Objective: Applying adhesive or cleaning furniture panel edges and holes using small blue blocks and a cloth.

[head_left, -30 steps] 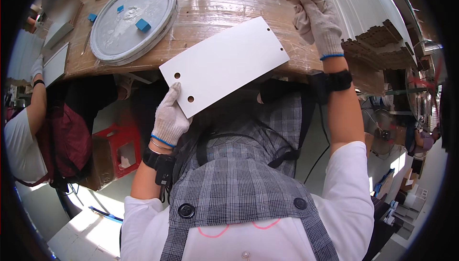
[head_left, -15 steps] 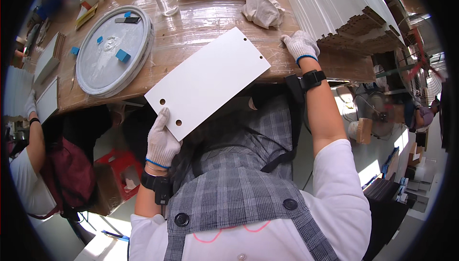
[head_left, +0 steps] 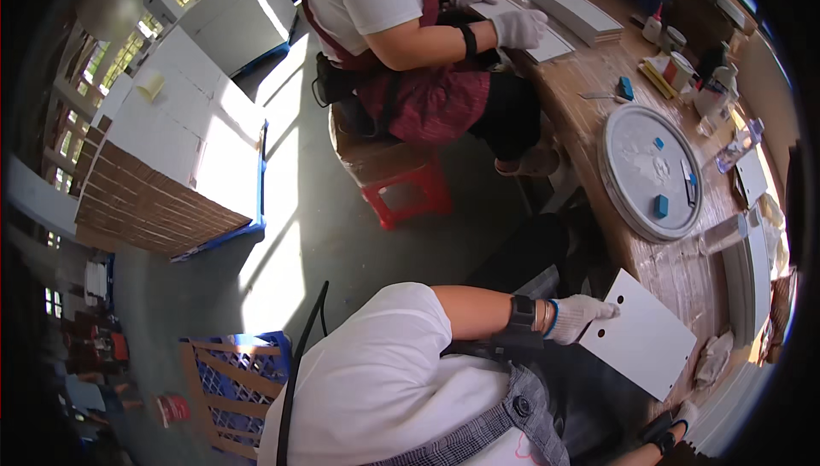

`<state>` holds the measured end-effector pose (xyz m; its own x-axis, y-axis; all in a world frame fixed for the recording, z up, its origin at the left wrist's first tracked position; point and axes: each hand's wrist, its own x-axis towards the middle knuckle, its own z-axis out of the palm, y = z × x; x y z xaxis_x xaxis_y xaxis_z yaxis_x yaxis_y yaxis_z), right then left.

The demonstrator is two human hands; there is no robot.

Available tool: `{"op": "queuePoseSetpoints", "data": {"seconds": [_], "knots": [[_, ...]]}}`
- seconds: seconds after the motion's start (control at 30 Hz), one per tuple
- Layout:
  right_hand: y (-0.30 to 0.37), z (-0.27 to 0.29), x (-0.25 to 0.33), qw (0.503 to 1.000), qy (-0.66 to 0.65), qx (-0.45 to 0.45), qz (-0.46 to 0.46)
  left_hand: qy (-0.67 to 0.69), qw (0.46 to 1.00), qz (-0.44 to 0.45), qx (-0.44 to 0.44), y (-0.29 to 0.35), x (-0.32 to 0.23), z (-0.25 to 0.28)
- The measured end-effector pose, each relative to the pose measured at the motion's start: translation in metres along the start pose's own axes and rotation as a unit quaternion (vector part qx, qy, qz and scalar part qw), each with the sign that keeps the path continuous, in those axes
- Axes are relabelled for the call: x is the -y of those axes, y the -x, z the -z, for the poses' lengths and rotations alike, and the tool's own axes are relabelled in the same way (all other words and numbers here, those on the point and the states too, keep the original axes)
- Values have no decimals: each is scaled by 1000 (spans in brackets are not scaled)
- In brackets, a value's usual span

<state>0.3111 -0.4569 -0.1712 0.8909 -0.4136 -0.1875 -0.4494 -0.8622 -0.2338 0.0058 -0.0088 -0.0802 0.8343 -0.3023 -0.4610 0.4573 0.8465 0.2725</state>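
A white rectangular panel (head_left: 642, 345) with small holes near one short edge lies tilted over the front edge of the wooden table (head_left: 589, 99). My left hand (head_left: 579, 316), in a white glove with a black wristband behind it, grips the panel's holed end. Only a bit of my right hand (head_left: 682, 413) shows at the lower right rim, gloved and on the panel's opposite corner, a black watch at its wrist.
A round grey lid (head_left: 651, 171) with small blue blocks lies on the table. A co-worker in a dark red apron sits on a red stool (head_left: 399, 197), gloved hands (head_left: 515, 27) on white panels. Stacked white boards (head_left: 184, 137) and a blue crate (head_left: 235, 381) stand left.
The view has swung far to the left, bringing the floor, the stacked boards and the co-worker into sight. The panel stays held in both hands, now at the right of the picture.
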Motion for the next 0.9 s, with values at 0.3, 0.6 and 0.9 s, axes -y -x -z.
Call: {"op": "queuePoseSetpoints", "data": {"seconds": [0.3, 0.6, 0.9], "knots": [[32, -42, 223, 977, -119, 68, 164, -132, 989, 11, -60, 27, -6, -13], [71, 93, -119, 976, -213, -47, -18, -11, 999, 34, 36, 13, 11, -12], [330, 102, 30, 933, -228, -151, 236, -125, 992, 0, 11, 35, -11, -31]]}}
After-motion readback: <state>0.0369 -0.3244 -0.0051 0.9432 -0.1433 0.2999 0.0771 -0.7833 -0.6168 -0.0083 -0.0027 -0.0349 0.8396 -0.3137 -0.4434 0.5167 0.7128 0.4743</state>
